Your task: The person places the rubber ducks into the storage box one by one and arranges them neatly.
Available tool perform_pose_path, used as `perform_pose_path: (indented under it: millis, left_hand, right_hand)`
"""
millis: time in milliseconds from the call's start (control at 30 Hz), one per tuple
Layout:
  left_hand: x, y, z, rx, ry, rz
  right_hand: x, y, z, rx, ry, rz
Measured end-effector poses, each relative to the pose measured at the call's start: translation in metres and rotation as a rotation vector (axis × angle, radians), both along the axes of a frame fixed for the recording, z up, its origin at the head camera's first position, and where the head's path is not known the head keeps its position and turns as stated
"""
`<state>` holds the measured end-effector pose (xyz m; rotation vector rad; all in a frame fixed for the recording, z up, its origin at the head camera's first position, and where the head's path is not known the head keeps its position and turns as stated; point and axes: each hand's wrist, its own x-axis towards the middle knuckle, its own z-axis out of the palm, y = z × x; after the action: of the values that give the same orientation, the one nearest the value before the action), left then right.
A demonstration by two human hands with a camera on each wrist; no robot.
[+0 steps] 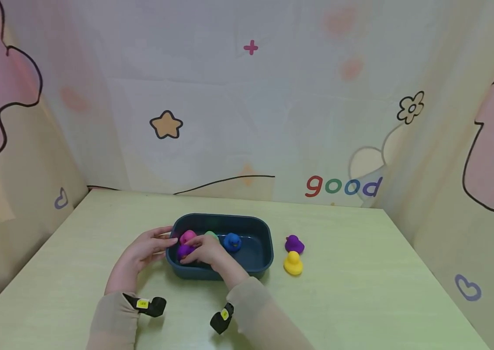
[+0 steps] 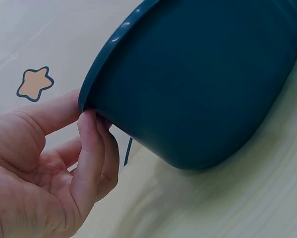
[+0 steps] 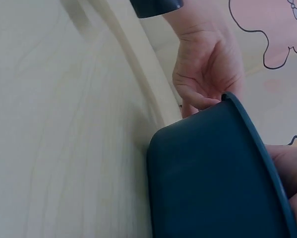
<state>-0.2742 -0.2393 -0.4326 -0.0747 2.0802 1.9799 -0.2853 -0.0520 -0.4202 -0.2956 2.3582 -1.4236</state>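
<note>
A dark blue plastic basin (image 1: 198, 274) stands on the table, with small toy ducks inside. At its left end my left hand (image 1: 144, 249) holds the rim; in the left wrist view the fingers (image 2: 91, 153) curl up beneath the lip. My right hand (image 1: 211, 250) reaches over the front wall into the basin, thumb and fingers about a purple duck (image 1: 184, 251). Just behind that one sits a pink duck (image 1: 188, 236). A green duck (image 1: 212, 235) is partly covered by the right hand, and a blue duck (image 1: 232, 242) lies further right. The right wrist view hides the right fingertips behind the basin wall.
Right of the basin, a second purple duck (image 1: 295, 244) and a yellow duck (image 1: 293, 264) lie close together on the pale wooden table (image 1: 360, 291). A printed cloth (image 1: 247, 121) hangs around the back and sides. Each wrist carries a small black camera.
</note>
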Motion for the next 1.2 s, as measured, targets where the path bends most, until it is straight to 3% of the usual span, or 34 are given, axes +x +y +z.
perform_pose_path:
  millis: [267, 800, 1067, 1200]
  left_hand:
    - [0.000, 0.000, 0.000, -0.005, -0.005, 0.008]
    - [-0.002, 0.001, 0.000, -0.008, -0.010, 0.003]
    - [-0.001, 0.000, -0.002, 0.002, 0.001, -0.011]
    - [-0.001, -0.001, -0.003, 0.014, 0.003, -0.016]
  right_hand:
    - [0.003, -0.005, -0.002, 0.191, 0.073, 0.026]
    - [0.005, -0.002, -0.001, 0.213, 0.100, 0.037]
    - [0.008, 0.008, 0.008, 0.296, 0.172, 0.058]
    - [0.010, 0.019, 0.017, 0.277, 0.221, 0.055]
